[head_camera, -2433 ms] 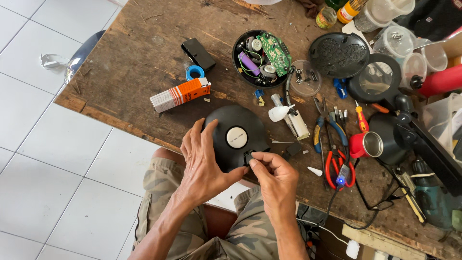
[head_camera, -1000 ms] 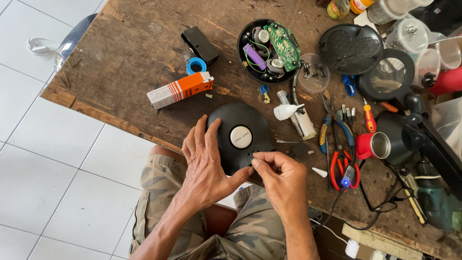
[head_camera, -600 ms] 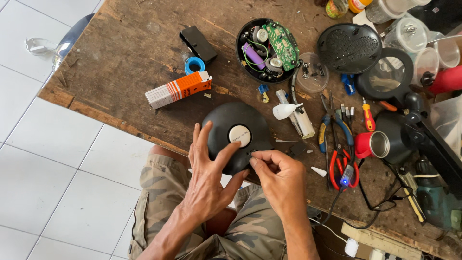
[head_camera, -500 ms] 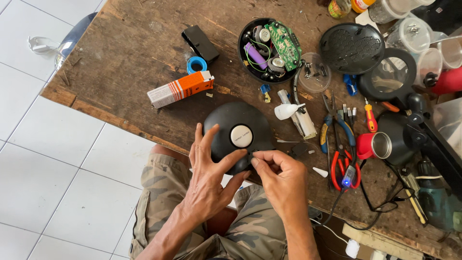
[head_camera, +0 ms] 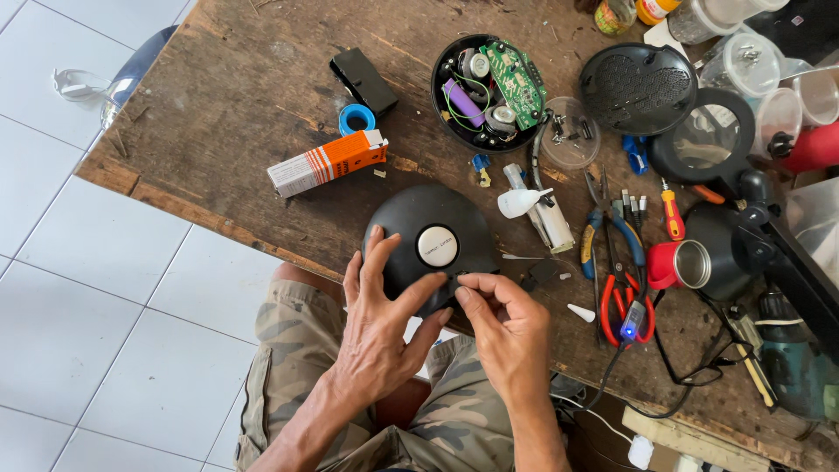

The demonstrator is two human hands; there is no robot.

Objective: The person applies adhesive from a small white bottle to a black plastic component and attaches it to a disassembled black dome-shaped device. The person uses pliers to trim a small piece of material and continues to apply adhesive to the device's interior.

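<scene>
Now | both hands [head_camera: 384, 328] [head_camera: 507, 328] gripping black dome [head_camera: 428, 236] | at table edge [head_camera: 218, 218]

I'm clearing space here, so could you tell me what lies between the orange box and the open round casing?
Head view: a blue tape roll sits there.

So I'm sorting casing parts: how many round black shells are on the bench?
3: black dome under both hands, open shell with circuit board, perforated cover right of it. Clutter may hide others.
</scene>
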